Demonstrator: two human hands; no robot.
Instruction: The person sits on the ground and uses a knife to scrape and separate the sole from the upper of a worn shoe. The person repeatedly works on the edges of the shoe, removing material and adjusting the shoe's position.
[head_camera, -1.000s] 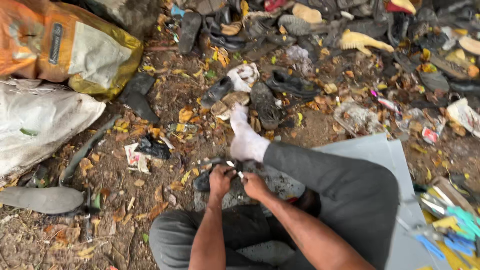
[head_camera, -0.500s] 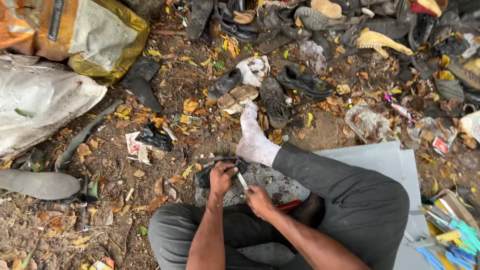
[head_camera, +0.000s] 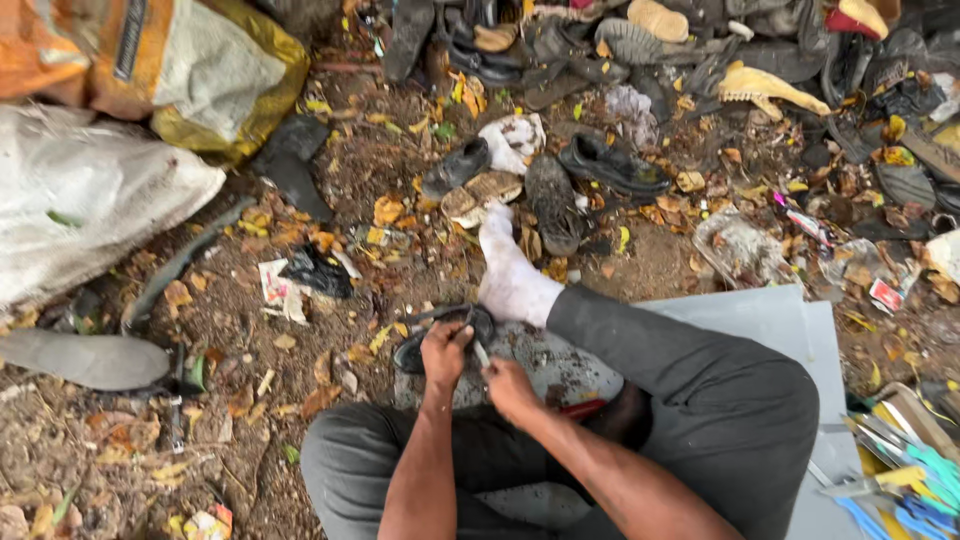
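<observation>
I sit on the ground with one leg stretched out; my foot in a white sock (head_camera: 508, 272) rests on the dirt. My left hand (head_camera: 443, 352) grips a black shoe (head_camera: 425, 340) lying on a grey stone slab (head_camera: 560, 372) in front of me. My right hand (head_camera: 512, 388) holds a small metal blade (head_camera: 480, 352), its tip against the shoe right beside the left hand. Both hands are close together over the shoe.
A heap of worn shoes and sandals (head_camera: 600, 60) lies ahead. Stuffed sacks, white (head_camera: 90, 215) and orange-yellow (head_camera: 180, 70), stand at left. A loose grey sole (head_camera: 85, 358) lies at left. A grey sheet (head_camera: 800, 330) sits under me, coloured tools (head_camera: 910, 480) at right.
My right hand has come back in toward the left hand, bringing the blade up against the shoe. The view has tilted slightly toward the shoe heap.
</observation>
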